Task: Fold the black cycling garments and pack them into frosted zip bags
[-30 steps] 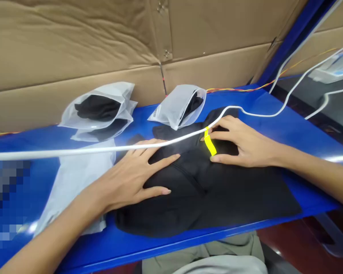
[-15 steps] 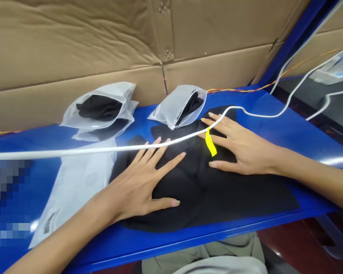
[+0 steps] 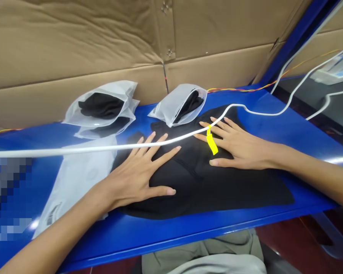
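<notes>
A black garment point(image 3: 217, 190) lies spread over the blue table point(image 3: 188, 236); its exact kind I cannot tell. My left hand point(image 3: 143, 171) rests flat on its left part, fingers spread. On the right part lies my right hand point(image 3: 231, 144), also flat with fingers apart. A white cable point(image 3: 183, 136) runs across the view in front of the fingertips, with a yellow tag point(image 3: 212, 144) hanging from it by my right hand. Left of the garment, partly under my left forearm, is a flat frosted plastic bag point(image 3: 82, 171) with a barcode label.
At the back stand frosted bags with black cloth inside, two overlapping ones point(image 3: 103, 108) on the left and a single bag point(image 3: 178, 104) in the middle. Brown cardboard point(image 3: 117, 38) lines the wall behind. Red and yellow wires point(image 3: 240, 90) run along the table's back edge.
Both hands stay spread on the garment. The garment's front edge has shifted away from the table's front edge, and my left hand has moved slightly forward with it.
</notes>
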Tool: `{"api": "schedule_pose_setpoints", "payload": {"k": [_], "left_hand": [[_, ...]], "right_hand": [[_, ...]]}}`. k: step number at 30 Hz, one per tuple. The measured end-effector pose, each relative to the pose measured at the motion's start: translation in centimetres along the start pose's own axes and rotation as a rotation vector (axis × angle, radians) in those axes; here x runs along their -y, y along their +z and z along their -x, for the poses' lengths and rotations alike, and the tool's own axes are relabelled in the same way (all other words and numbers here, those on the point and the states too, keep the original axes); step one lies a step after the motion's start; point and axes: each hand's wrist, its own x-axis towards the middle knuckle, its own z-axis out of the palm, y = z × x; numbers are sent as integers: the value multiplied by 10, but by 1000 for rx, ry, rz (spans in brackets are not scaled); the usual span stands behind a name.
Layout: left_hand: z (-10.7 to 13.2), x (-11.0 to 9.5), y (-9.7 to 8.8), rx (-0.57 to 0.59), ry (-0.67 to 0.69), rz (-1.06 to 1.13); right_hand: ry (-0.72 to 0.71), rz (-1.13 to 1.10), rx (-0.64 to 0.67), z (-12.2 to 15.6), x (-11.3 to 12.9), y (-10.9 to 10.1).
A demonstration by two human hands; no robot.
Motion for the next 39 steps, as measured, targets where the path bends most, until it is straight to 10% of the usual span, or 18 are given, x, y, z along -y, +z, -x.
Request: {"api": "schedule_pose_setpoints", "payload": {"k": [39], "left_hand": [[4, -7, 1, -33, 67, -55]], "right_hand": [[-31, -15, -69, -3, -6, -5]]}}
